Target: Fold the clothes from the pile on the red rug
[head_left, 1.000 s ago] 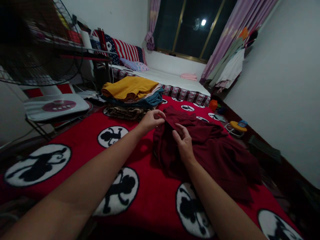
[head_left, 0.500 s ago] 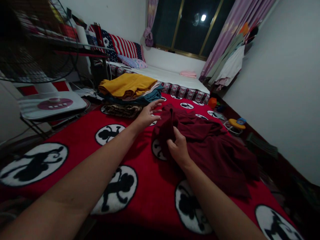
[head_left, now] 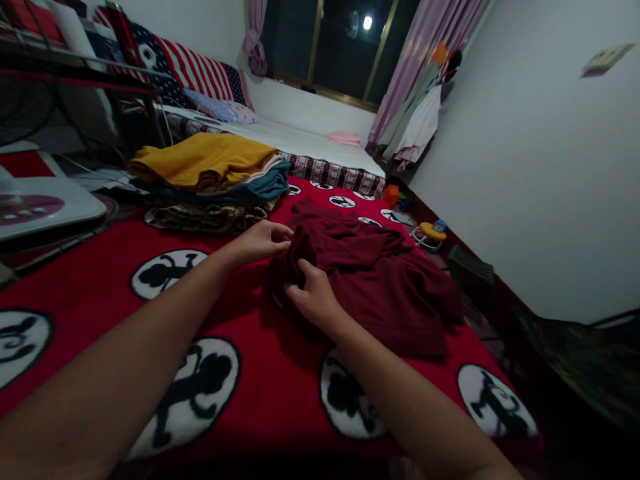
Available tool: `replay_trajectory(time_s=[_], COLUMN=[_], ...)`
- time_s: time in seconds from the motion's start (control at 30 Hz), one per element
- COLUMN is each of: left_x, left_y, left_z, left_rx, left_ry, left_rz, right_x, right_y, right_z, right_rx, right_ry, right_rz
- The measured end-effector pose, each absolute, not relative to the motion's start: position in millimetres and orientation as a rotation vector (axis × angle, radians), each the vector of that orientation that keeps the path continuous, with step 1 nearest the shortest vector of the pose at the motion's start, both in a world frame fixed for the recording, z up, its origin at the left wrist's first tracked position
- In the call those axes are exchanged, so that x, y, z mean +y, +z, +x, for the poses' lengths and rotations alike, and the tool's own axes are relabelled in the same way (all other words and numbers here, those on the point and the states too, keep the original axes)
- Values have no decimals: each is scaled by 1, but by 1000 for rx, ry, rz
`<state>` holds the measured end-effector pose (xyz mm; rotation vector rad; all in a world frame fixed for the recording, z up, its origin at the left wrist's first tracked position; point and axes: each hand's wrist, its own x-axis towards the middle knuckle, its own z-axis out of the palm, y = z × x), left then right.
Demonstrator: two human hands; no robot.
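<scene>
A dark maroon sweatshirt (head_left: 380, 287) lies spread and rumpled on the red blanket (head_left: 280, 400), its near-left edge lifted a little. My right hand (head_left: 317, 297) grips that lifted edge, thumb on top and the other fingers under the cloth. At the far side of the same edge, my left hand (head_left: 263, 241) has its thumb and forefinger closing on the fabric; its other fingers are partly hidden. Beyond my left hand stands a stack of folded clothes, with a mustard-yellow garment (head_left: 210, 160) on top, a teal one (head_left: 267, 185) below it and a brown patterned one (head_left: 210, 219) at the bottom.
Behind the blanket is a low bed (head_left: 300, 140) with a pink folded cloth (head_left: 344, 139). To the left are a cluttered desk (head_left: 95, 83) and a white fan base (head_left: 60, 207). A yellow stool (head_left: 431, 232) stands on the floor at right, below hanging clothes (head_left: 420, 127).
My left hand, spread apart from the sweatshirt before, has come down to its edge and closed there. My right hand keeps its grip. The whole view has shifted to the right.
</scene>
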<state>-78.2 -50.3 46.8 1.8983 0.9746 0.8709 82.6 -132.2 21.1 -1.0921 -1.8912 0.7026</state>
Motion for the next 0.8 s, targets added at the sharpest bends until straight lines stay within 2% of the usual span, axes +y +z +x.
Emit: replay_trajectory(time_s=[0.23, 0.33, 0.4, 0.5, 0.6, 0.8], left_x=[-59, -60, -60, -60, -62, -73], left_y=[49, 44, 41, 41, 42, 54], left_z=[-73, -70, -70, -71, -72, -69], left_rx=[887, 837, 805, 780, 760, 705], left_ry=[658, 480, 358, 301, 307, 123], left_rz=[2036, 2087, 2125, 2150, 2067, 2018], right_x=[-161, -174, -178, -174, -154, -100], right_y=[13, 20, 33, 59, 74, 30], right_z=[91, 101, 109, 121, 133, 166], right_rx=[-1725, -1817, -1935, -1967, -1812, -1552], right_ry=[1200, 1527, 1619, 1514, 1246, 550], right_rz=[-1085, -1034, -993, -1056, -1096, -1220])
